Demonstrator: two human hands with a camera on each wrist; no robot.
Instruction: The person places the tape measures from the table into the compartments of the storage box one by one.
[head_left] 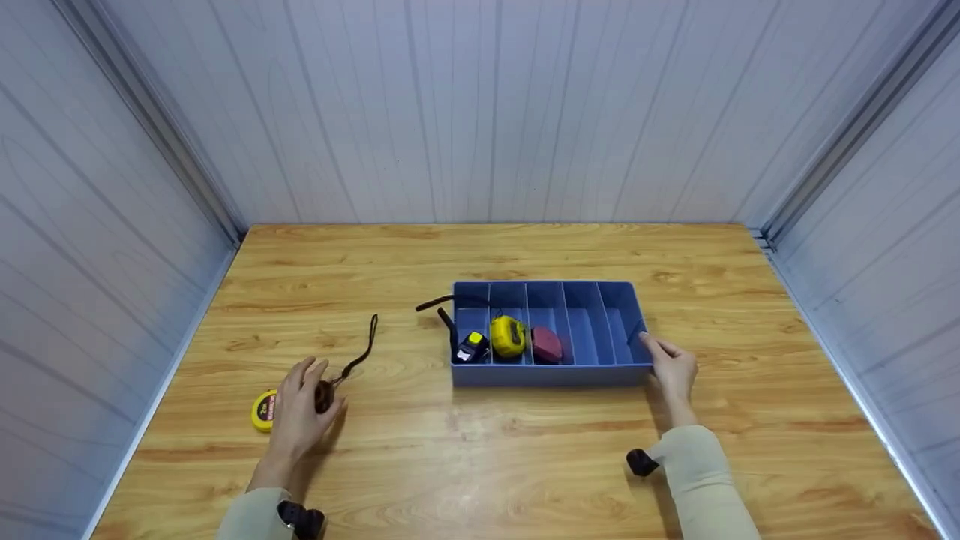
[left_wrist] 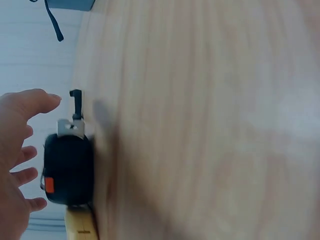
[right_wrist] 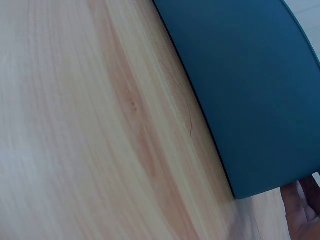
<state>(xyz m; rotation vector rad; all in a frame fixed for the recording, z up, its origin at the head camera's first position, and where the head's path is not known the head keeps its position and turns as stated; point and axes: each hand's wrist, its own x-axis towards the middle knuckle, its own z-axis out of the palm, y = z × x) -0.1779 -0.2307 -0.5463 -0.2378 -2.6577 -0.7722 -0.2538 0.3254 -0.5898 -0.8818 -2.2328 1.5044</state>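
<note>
My left hand (head_left: pixel 300 412) hovers with spread fingers over a dark tape measure (left_wrist: pixel 69 167) that has an orange button and a wrist strap (head_left: pixel 360 358). In the left wrist view, thumb and fingertips stand beside its case. A yellow tape measure (head_left: pixel 264 410) lies just left of it, partly covered by this hand. My right hand (head_left: pixel 673 371) grips the right end wall of a blue divided box (head_left: pixel 551 376), thumb at the rim. From left, its compartments hold a black-and-yellow tape measure (head_left: pixel 471 348), a yellow one (head_left: pixel 508 335) and a dark red one (head_left: pixel 546 344).
Two dark straps (head_left: pixel 435 302) hang over the box's left end. The two rightmost compartments show bare blue floors. Pale panel walls (head_left: pixel 487 112) enclose the wooden tabletop (head_left: pixel 465 465) at the back and on both sides.
</note>
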